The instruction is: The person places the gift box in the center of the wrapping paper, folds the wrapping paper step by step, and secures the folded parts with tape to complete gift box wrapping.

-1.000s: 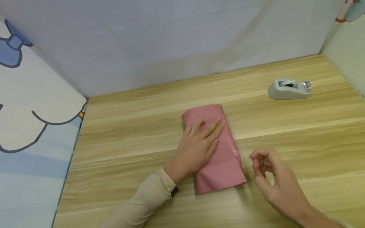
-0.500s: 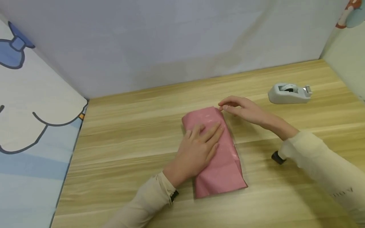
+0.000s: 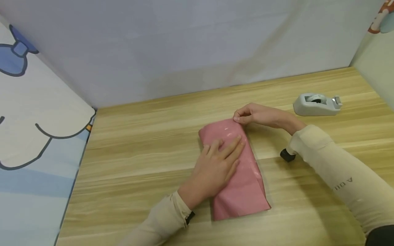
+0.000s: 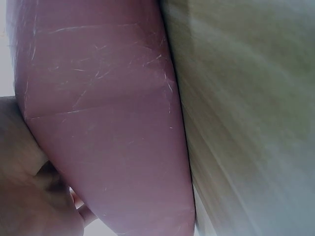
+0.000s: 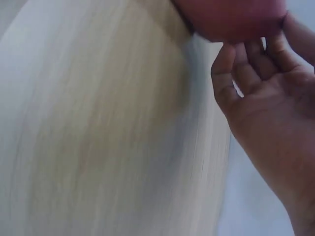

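One pink packet (image 3: 241, 186) lay on the tabletop (image 3: 138, 147), the left hand (image 3: 215, 167) resting flat on top, the right hand (image 3: 257, 114) pinching its far right corner. Only the head view showed the tape dispenser (image 3: 311, 109); the left wrist view revealed the packet's creased side (image 4: 108, 108).

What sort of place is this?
Probably a small craft or packing corner, though I can't be sure: a wood-grain table with a pink packet, a tape dispenser, and a cartoon-printed backdrop alongside.
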The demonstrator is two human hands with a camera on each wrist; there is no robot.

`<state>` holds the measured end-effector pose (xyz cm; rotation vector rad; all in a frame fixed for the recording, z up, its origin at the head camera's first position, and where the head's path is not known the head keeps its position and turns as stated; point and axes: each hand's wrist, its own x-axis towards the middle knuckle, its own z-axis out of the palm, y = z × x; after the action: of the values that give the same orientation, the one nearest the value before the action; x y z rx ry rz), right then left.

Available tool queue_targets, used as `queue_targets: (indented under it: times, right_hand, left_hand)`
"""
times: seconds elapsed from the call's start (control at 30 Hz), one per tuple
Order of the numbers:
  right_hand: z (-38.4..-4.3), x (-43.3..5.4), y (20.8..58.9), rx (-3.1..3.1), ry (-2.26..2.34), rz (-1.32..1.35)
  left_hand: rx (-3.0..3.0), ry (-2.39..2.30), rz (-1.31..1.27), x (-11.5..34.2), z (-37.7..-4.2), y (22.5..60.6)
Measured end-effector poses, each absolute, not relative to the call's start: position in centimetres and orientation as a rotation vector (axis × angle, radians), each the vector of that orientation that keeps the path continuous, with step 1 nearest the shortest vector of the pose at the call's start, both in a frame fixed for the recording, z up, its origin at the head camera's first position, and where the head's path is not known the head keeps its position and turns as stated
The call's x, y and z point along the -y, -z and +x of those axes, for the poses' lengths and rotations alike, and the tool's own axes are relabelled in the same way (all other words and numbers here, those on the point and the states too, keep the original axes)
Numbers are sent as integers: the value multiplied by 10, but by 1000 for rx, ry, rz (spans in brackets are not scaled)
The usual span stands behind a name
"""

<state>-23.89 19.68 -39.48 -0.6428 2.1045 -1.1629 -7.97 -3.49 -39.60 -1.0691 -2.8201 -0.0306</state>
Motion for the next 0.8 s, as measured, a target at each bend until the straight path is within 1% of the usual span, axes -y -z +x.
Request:
queue_targets:
  times: [0.17, 0.27, 0.47, 0.67, 0.8]
  right_hand:
    - [-256, -201, 408, -2201, 988, -657]
    - [-260, -199, 408, -2205, 906, -656]
    - [-250, -180, 381, -2235, 758, -562]
    - [-262, -152, 370, -2094, 674, -687]
    - [-264, -128, 363, -1964, 650, -658]
  left_hand:
    - [2832, 30, -1068, 36, -80, 396]
    - [2823, 26, -1076, 36, -79, 395]
    - [2780, 12, -1088, 35, -77, 394]
    - [2772, 10, -1093, 34, -75, 394]
    - [2749, 19, -1103, 31, -74, 394]
